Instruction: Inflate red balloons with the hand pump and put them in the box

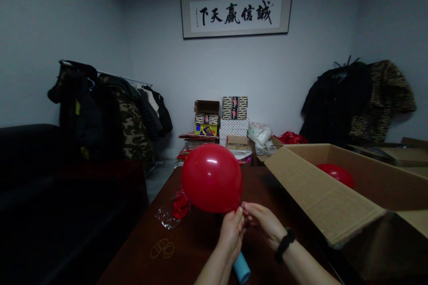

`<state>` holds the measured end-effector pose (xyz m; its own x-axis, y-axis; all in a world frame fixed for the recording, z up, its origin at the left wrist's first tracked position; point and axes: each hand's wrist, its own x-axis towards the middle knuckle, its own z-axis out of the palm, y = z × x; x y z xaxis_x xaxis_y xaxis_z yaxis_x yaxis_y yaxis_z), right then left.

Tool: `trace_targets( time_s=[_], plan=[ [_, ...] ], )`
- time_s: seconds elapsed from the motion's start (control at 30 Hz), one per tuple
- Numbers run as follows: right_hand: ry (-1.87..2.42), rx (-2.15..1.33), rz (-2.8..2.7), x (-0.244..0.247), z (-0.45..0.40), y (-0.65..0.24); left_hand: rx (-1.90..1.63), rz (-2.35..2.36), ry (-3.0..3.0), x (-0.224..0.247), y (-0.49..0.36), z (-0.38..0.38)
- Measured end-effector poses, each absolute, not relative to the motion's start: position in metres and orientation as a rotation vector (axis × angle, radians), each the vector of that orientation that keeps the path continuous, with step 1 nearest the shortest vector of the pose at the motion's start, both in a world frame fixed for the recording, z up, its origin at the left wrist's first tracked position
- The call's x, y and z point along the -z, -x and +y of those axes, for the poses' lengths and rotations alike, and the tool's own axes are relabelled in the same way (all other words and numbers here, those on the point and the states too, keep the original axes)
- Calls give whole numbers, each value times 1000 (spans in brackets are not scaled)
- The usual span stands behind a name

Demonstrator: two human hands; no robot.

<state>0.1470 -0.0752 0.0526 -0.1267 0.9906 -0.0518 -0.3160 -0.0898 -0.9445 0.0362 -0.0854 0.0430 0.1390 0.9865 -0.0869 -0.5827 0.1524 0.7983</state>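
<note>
A blown-up red balloon (212, 178) hangs above the dark table, its neck pinched in my left hand (231, 229). Close against it, my right hand (264, 220) has its fingertips pressed together at the balloon's neck; what they hold is too small to make out. Below my hands a blue cylinder (242, 268), part of a balloon pump by its look, lies partly hidden behind my left wrist. Several thin rubber bands (162, 248) lie on the table at the left. Uninflated red balloons (181, 206) sit beside clear plastic wrapping (167, 218).
An open cardboard box (327, 191) stands at the right with another red balloon (337, 174) inside. Stacked boxes (234, 107) and a white plastic bag (260, 133) are at the table's far end. A black sofa (50, 213) runs along the left.
</note>
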Motion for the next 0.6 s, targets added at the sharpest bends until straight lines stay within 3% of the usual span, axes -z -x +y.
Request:
trace_targets(
  time_s=[0.6],
  plan=[
    [912,-1742,-999,-37,-76,-155,-1274,633,-532,-31,-29,-83]
  ],
)
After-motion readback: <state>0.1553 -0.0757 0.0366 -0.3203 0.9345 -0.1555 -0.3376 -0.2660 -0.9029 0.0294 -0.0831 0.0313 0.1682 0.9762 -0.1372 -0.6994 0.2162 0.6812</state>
